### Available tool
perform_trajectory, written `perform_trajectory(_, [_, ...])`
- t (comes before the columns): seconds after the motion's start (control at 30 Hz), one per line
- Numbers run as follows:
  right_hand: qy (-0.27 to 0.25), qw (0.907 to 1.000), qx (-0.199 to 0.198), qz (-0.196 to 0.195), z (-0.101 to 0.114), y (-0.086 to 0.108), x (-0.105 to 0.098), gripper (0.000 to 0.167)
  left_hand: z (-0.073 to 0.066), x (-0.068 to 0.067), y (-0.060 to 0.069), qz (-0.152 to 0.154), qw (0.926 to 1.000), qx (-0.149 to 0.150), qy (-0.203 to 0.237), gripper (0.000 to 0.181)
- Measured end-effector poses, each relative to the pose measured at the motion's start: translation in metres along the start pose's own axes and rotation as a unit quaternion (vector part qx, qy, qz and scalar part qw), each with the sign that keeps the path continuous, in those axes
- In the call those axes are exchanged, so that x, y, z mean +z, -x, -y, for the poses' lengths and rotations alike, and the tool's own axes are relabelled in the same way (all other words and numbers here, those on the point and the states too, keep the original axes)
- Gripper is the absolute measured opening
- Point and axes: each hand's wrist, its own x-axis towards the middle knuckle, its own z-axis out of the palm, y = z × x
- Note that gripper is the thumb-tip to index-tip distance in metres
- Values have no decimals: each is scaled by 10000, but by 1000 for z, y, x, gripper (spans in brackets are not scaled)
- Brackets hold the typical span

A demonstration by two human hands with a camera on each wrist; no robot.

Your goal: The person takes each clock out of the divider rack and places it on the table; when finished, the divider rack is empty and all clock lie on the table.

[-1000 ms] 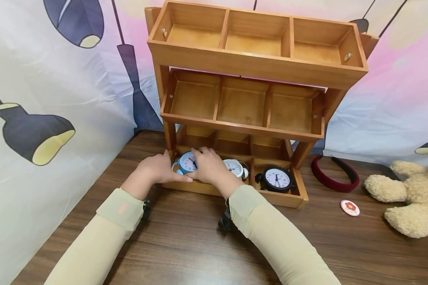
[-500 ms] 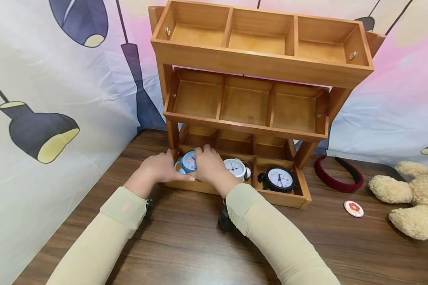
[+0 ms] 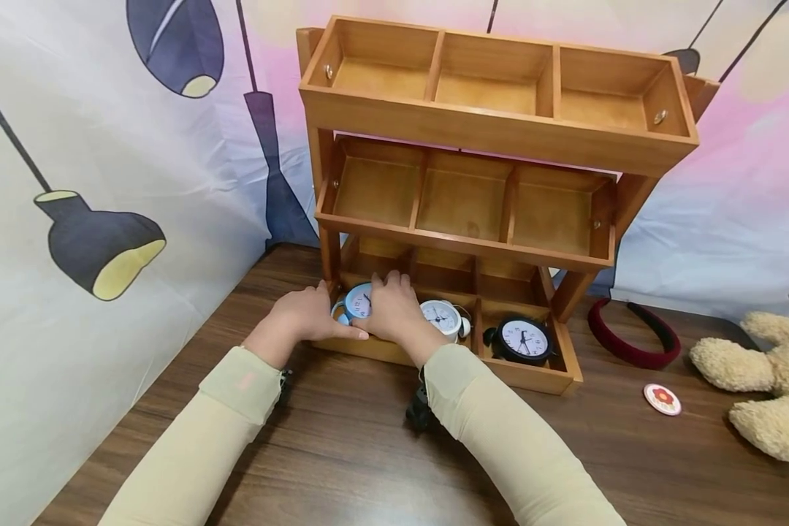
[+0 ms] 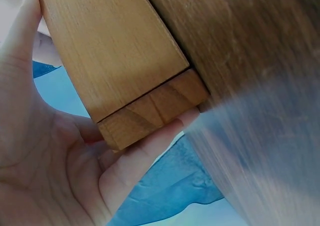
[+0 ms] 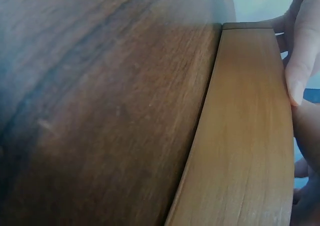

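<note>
Looking at a blue alarm clock [image 3: 360, 301] in the left compartment of the bottom tray [image 3: 526, 375], dial visible from above, right part masked. Reading its handle side as pointing to the tray's left end, so upright axis roughly along the tray's length, not front to back. Would call the key relation this: clock flanked crosswise, left hand [image 3: 297, 318] on the handle side, right hand [image 3: 397, 310] over the opposite side. Right nearer, overlapping the dial, fingers bent over it and pointing to the back; contact hidden in the head view and mostly cropped in the right wrist view, so can't tell whether pinching or merely covering. Left spread wide around the tray's front corner, not clenched: thumb straight along the front rim, tip just beside the right hand, one finger along the end face per the left wrist view. From left fingers, clock just to the right; from right fingers, mostly under and to the left. Tight on the right too: white alarm clock [image 3: 439, 318] just past the right hand, then a divider [image 3: 478, 321], then black alarm clock [image 3: 524, 340] in the right compartment.
</note>
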Motion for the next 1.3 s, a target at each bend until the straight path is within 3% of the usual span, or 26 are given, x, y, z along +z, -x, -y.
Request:
perform_trajectory(0.3, [-360,9986,195,-332,-3,3,-17,91,1,1,0,-73,9999,14,117,134])
perform_trajectory(0.7, [-610,9961,419,-470,-9,30,-46,86,-1,0,2,-163,9998,10,97,136])
perform_trajectory(0.8, [-611,9968,246,-455,-9,44,-53,86,-1,-1,4,-181,9998,12,70,128])
perform_trajectory(0.87, [-518,9979,40,-390,-9,55,-57,87,0,-3,4,-141,9999,56,-10,111])
perform_trajectory(1.0, [-182,9989,-407,-114,-6,79,-63,86,0,-5,4,-67,9999,39,-105,97])
perform_trajectory(1.17, [-19,9960,-803,400,4,102,-66,89,-2,-4,3,-69,9999,-101,-60,124])
perform_trajectory(1.3, [210,9914,-1100,683,13,114,-62,99,-3,-2,3,-30,10000,-88,8,135])
